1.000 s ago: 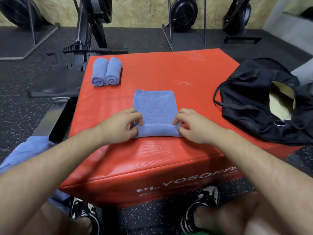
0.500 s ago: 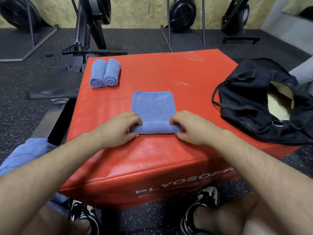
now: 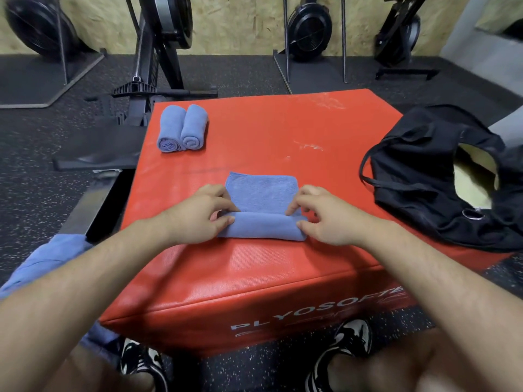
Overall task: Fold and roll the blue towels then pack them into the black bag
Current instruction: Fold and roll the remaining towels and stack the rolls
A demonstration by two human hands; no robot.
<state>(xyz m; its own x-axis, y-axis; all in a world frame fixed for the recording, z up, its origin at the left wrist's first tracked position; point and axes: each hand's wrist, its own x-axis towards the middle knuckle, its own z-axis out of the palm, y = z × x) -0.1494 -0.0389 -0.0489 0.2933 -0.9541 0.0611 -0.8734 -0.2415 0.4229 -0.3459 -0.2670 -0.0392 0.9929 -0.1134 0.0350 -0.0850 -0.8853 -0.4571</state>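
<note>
Shoes (image 3: 141,360) of the person stand on the floor just under the near side of the red box (image 3: 254,281). At the left, beside the forearm, lies loose blue cloth (image 3: 48,258), probably more towels that wait for their turn.

On the top of the box, near its front edge, lies the towel (image 3: 261,193), folded to a narrow strip. Its near end is already wound into a low roll. The left hand (image 3: 198,215) grips the left end of this roll, with the fingers curled over it and the thumb against its side. The right hand (image 3: 328,219) pinches the right end in the same manner. I judge that the rolling step is about half done.

The next move needs both hands to push the roll away evenly, so that the ends stay level and tight.

Farther, at the left back corner, two rolled towels (image 3: 182,128) lie side by side and touch. The black bag (image 3: 424,188) rests on the right edge with its mouth open; no towel shows in it. Exercise machines (image 3: 308,29) stand behind.
</note>
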